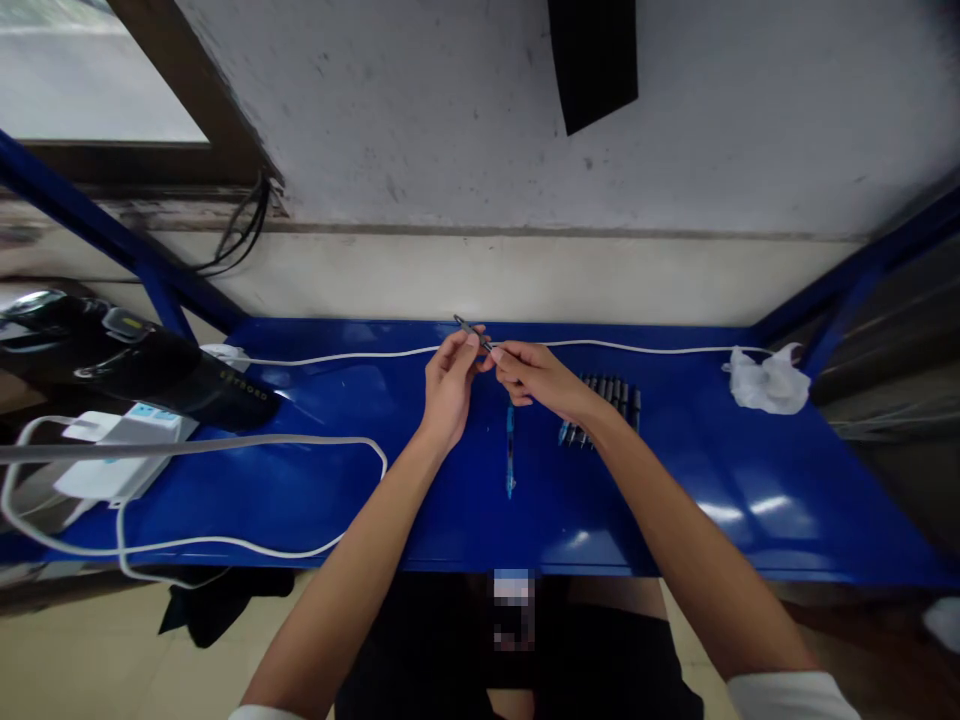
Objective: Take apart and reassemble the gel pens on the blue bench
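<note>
My left hand is closed around a dark pen, whose clipped end points up and left above the blue shelf. Close beside it, my right hand pinches the other end of the same pen between thumb and fingers. Just below the hands a blue pen lies lengthwise on the shelf. Several dark pens lie side by side in a row, partly hidden behind my right wrist. The exact point where the fingertips meet the pen is too small to make out.
A black bottle-shaped object lies at the left near a white power strip. A white cable runs along the back of the blue shelf, another loops at front left. A crumpled plastic bag sits at the right.
</note>
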Demonstrator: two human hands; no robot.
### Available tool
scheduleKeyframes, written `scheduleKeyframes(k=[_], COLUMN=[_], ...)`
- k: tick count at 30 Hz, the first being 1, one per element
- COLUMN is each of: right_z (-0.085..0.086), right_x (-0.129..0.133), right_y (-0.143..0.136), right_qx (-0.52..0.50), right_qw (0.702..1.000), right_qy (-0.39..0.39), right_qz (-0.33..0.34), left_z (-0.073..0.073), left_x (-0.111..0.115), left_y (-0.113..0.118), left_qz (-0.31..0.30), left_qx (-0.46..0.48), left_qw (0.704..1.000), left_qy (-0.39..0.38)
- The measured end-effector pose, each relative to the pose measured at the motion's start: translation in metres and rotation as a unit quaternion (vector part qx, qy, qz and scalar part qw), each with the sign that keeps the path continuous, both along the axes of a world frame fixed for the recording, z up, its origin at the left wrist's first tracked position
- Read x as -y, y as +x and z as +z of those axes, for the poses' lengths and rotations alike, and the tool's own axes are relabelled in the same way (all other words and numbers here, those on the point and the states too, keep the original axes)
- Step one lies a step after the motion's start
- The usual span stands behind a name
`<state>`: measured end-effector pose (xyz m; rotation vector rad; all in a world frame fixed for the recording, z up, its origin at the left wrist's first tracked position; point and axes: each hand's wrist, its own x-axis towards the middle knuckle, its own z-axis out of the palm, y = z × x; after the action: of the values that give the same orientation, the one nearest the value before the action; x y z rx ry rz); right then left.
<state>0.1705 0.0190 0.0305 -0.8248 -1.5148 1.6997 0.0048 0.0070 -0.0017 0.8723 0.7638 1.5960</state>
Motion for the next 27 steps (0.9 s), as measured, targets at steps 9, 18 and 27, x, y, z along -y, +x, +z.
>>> scheduleKeyframes(k=[9,18,27], right_z=[-0.028,-0.034,-0.038], right_x=[0.000,0.002,0.003], right_y=[0.011,0.008,0.011], right_qx=[-0.065,0.191,0.319], right_qw=[0.987,0.937,0.878], right_qy=[-0.145,0.263,0.336], right_qz=[0.031,-0.127,-0.122], left_z=[-0.014,-0.021,-0.021], left_x=[-0.010,-0.011,-0.013], left_y=[0.001,0.006,0.001], left_qz=[-0.110,-0.067,-0.026], left_qx=[0.071,0.044,0.029], left_qw=[0.990,0.996,0.998], left_qy=[-0.049,-0.029,-0.039])
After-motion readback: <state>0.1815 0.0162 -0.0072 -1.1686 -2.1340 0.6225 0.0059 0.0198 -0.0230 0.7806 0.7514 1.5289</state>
